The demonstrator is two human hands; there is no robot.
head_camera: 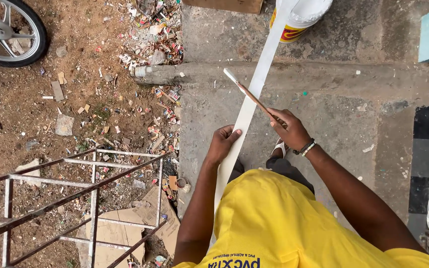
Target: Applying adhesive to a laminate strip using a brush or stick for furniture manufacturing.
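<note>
Two hands busy: left hand (223, 144) grips the long white strip (255, 87), steadying it as it runs toward one o'clock. Right hand (289, 128) pinches a paintbrush (248, 94), bristles angled across the strip at eleven o'clock, paint bucket (299, 17) near its far end.

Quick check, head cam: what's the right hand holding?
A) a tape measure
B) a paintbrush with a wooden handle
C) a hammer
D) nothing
B: the right hand grips a thin wooden-handled paintbrush with its white bristle tip over the long white strip, while the left hand steadies that strip from the side.
</note>
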